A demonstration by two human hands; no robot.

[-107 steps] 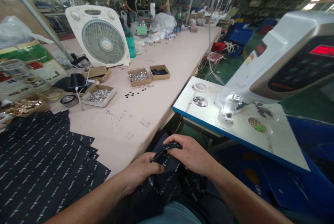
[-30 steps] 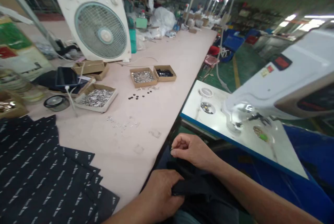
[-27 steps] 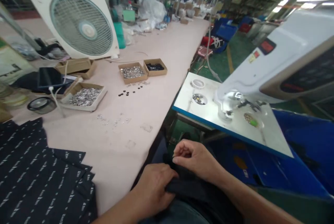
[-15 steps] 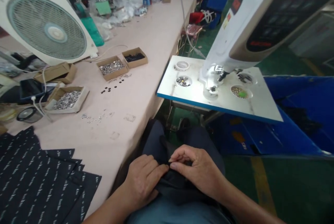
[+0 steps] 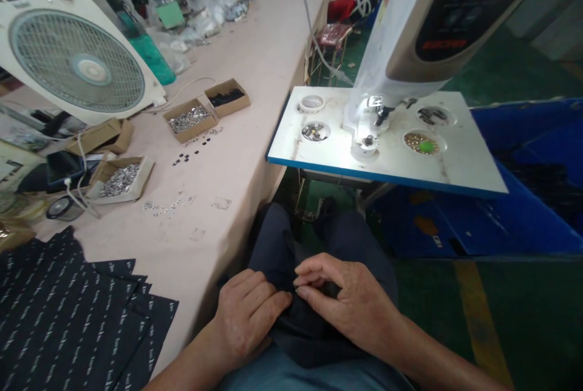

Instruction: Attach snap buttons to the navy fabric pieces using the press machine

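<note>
A piece of black fabric (image 5: 314, 330) lies bunched in my lap. My left hand (image 5: 250, 312) is closed on it, with thumb and curled fingers pressed into the cloth; part of that grip is hidden under the palm. To its right, the thumb and forefinger of my right hand (image 5: 350, 303) pinch a small shiny metal piece (image 5: 296, 289) just over the fabric. Its exact shape is too small to make out. A slight gap separates the fingertips of the two hands.
On the table at left are a fan (image 5: 77, 51), a box of metal fasteners (image 5: 121, 180), a box of metal rings (image 5: 190, 118), a box of black parts (image 5: 226, 98) and printed dark cloth pieces (image 5: 73, 318). Ahead right stands a press machine (image 5: 378, 87) above a white board (image 5: 332, 166).
My view has shifted slightly, so the machine's lit display has left the picture. My fingertips have moved a little apart, and the small metal piece now shows at my right fingertips.
</note>
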